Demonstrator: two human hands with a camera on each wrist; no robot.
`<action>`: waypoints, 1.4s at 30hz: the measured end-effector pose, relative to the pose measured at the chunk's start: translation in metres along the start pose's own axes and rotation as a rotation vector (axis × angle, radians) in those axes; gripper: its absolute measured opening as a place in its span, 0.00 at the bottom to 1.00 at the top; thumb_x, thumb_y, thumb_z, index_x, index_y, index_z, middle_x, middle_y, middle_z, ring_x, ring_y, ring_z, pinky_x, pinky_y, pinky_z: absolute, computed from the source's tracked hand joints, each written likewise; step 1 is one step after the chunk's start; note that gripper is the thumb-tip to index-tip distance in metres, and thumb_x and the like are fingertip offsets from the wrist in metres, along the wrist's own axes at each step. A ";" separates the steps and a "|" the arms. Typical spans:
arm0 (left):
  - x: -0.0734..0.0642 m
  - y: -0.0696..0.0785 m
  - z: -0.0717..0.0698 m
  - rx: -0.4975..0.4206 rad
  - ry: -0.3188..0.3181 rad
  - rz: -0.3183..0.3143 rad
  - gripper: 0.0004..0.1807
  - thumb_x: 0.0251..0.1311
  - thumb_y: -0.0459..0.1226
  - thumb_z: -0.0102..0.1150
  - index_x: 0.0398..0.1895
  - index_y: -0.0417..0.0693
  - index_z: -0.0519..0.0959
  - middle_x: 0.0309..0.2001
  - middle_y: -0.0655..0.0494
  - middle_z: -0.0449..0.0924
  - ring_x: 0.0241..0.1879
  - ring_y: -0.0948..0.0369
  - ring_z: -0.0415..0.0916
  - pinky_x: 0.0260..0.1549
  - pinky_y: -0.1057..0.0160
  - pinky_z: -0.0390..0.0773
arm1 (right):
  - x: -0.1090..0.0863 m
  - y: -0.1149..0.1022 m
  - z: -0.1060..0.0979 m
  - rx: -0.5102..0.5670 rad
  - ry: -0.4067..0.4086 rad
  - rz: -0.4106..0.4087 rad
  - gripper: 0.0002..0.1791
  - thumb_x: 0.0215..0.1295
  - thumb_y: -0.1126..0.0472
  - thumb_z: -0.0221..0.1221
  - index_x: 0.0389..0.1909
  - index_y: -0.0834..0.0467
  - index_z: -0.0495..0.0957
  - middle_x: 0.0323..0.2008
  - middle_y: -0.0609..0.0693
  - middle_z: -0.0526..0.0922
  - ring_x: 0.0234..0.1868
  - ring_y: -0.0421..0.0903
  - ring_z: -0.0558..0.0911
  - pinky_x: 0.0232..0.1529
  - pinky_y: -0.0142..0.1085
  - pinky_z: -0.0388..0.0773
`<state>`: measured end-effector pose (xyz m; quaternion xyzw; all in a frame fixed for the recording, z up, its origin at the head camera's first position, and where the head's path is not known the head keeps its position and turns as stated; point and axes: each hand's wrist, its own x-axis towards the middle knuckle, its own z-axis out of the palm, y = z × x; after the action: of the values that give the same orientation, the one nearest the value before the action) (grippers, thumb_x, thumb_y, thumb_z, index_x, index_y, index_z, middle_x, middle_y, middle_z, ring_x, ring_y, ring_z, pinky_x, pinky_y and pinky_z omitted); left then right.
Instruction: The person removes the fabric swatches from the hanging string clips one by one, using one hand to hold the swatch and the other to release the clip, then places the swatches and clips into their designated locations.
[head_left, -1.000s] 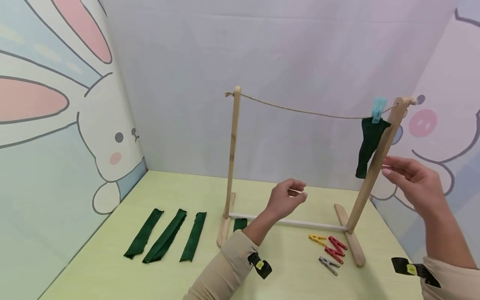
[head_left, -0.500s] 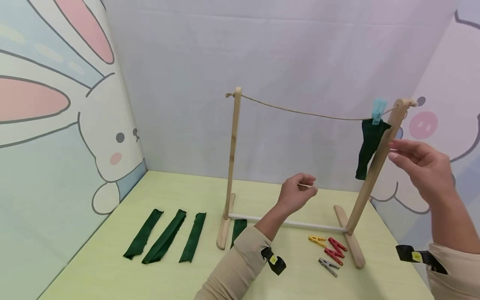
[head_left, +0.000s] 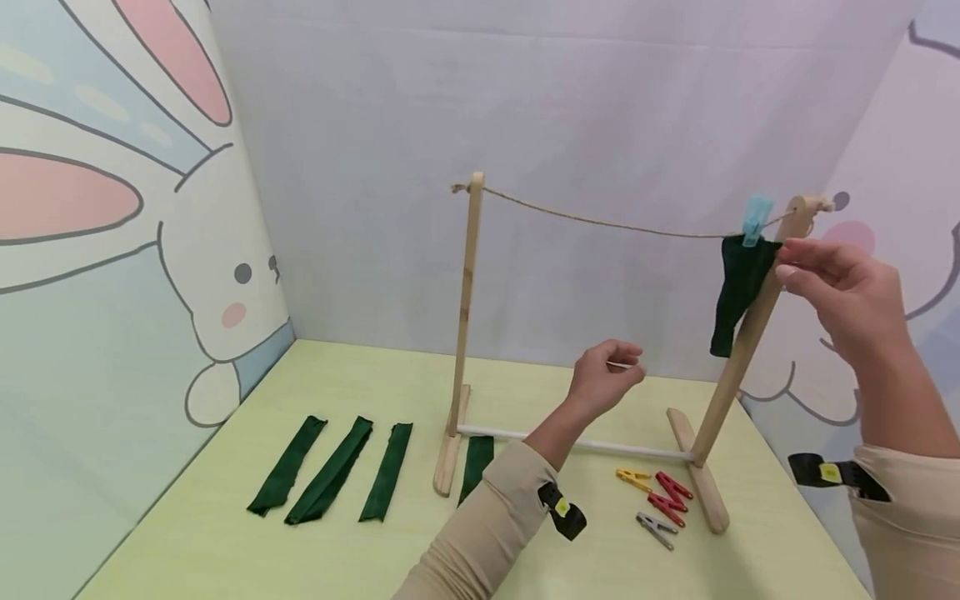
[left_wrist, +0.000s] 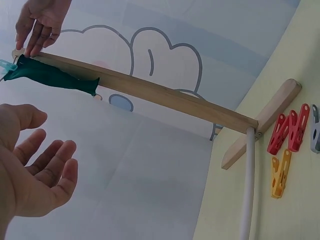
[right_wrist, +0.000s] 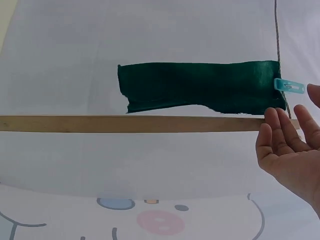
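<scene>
A dark green cloth strip [head_left: 741, 283] hangs from the twine line [head_left: 600, 222] beside the right wooden post [head_left: 738, 375]. One light blue clothespin [head_left: 756, 221] clips its top to the line. My right hand [head_left: 851, 292] is at the upper post, fingers slightly bent, its fingertips by the cloth's top corner. In the right wrist view the thumb stands apart from the fingers and near the clothespin [right_wrist: 290, 86]; whether the fingertips touch post or cloth I cannot tell. My left hand [head_left: 603, 379] hovers below the line, fingers loosely curved around nothing.
Several green cloth strips [head_left: 386, 473] lie on the pale yellow table [head_left: 202, 533], one partly behind my left sleeve [head_left: 480, 525]. By the right foot [head_left: 708, 496] of the stand lie a yellow clothespin [head_left: 634, 479], red clothespins [head_left: 667, 508] and a grey clothespin [head_left: 656, 531]. A white bar [head_left: 630, 450] joins the posts.
My right hand has risen along the right post to the cloth's top corner. The left hand has shifted right and slightly up. The hanging cloth and clothespins stay where they were.
</scene>
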<state>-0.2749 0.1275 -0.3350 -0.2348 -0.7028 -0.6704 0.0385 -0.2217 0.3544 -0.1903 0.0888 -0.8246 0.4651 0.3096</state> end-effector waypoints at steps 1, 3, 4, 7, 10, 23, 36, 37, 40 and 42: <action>0.001 0.000 0.002 -0.007 0.003 -0.009 0.09 0.57 0.35 0.63 0.42 0.51 0.81 0.33 0.68 0.77 0.33 0.71 0.75 0.29 0.70 0.75 | 0.002 -0.001 0.000 0.016 0.000 0.000 0.20 0.65 0.66 0.55 0.58 0.58 0.73 0.43 0.41 0.77 0.43 0.31 0.75 0.40 0.16 0.68; 0.002 -0.001 0.006 -0.017 0.003 -0.022 0.09 0.57 0.35 0.63 0.42 0.51 0.81 0.33 0.68 0.77 0.33 0.71 0.75 0.29 0.69 0.75 | 0.006 -0.003 0.000 0.059 0.002 -0.018 0.20 0.64 0.68 0.55 0.57 0.59 0.74 0.44 0.43 0.76 0.43 0.32 0.76 0.40 0.17 0.68; 0.003 -0.001 0.008 -0.021 0.002 -0.027 0.09 0.57 0.36 0.63 0.42 0.51 0.81 0.33 0.68 0.77 0.33 0.71 0.75 0.29 0.69 0.75 | 0.008 -0.004 -0.001 0.074 0.005 -0.030 0.20 0.64 0.69 0.55 0.57 0.60 0.74 0.44 0.44 0.75 0.43 0.33 0.76 0.41 0.17 0.68; 0.005 0.000 0.015 -0.018 -0.005 -0.032 0.09 0.57 0.37 0.63 0.41 0.53 0.81 0.33 0.69 0.77 0.33 0.71 0.75 0.29 0.70 0.75 | 0.011 -0.007 -0.002 0.090 0.021 -0.052 0.18 0.63 0.69 0.56 0.55 0.60 0.75 0.44 0.44 0.75 0.43 0.33 0.76 0.40 0.17 0.68; 0.008 0.002 0.020 0.008 -0.007 -0.026 0.09 0.56 0.37 0.63 0.41 0.52 0.81 0.32 0.69 0.76 0.33 0.72 0.75 0.29 0.70 0.75 | 0.014 -0.011 -0.003 0.079 0.041 -0.058 0.17 0.64 0.69 0.55 0.54 0.59 0.76 0.42 0.43 0.77 0.42 0.33 0.75 0.40 0.16 0.68; 0.025 0.020 0.030 0.030 -0.004 -0.007 0.09 0.56 0.38 0.63 0.42 0.53 0.81 0.32 0.69 0.77 0.33 0.73 0.74 0.29 0.72 0.74 | 0.033 -0.033 -0.004 0.012 0.142 -0.036 0.17 0.63 0.64 0.58 0.54 0.56 0.76 0.42 0.42 0.77 0.42 0.34 0.74 0.44 0.17 0.67; 0.035 0.037 0.052 0.031 -0.053 -0.092 0.11 0.56 0.39 0.64 0.43 0.55 0.82 0.35 0.69 0.77 0.36 0.73 0.73 0.32 0.71 0.74 | 0.048 -0.048 -0.002 -0.122 0.106 -0.082 0.17 0.64 0.63 0.57 0.54 0.54 0.76 0.41 0.38 0.76 0.40 0.32 0.72 0.39 0.18 0.67; 0.036 0.037 0.052 0.045 -0.055 -0.090 0.11 0.56 0.40 0.64 0.44 0.55 0.82 0.37 0.69 0.78 0.37 0.73 0.73 0.32 0.71 0.74 | 0.048 -0.049 -0.003 -0.128 0.097 -0.084 0.18 0.64 0.63 0.57 0.54 0.54 0.76 0.41 0.38 0.76 0.40 0.32 0.72 0.41 0.18 0.67; 0.040 0.038 0.051 0.066 -0.059 -0.080 0.13 0.56 0.40 0.64 0.46 0.56 0.81 0.41 0.69 0.78 0.41 0.72 0.74 0.34 0.71 0.74 | 0.050 -0.053 -0.005 -0.157 0.054 -0.087 0.19 0.64 0.62 0.57 0.56 0.53 0.75 0.42 0.36 0.76 0.41 0.32 0.72 0.43 0.17 0.66; 0.042 0.039 0.051 0.056 -0.083 -0.075 0.15 0.57 0.41 0.64 0.48 0.56 0.81 0.43 0.69 0.78 0.43 0.72 0.73 0.36 0.71 0.74 | 0.050 -0.055 -0.007 -0.182 0.017 -0.093 0.20 0.63 0.62 0.58 0.57 0.53 0.75 0.42 0.35 0.76 0.41 0.31 0.72 0.42 0.16 0.66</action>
<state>-0.2843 0.1877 -0.2882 -0.2348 -0.7305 -0.6412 -0.0092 -0.2345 0.3367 -0.1183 0.0946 -0.8558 0.3743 0.3444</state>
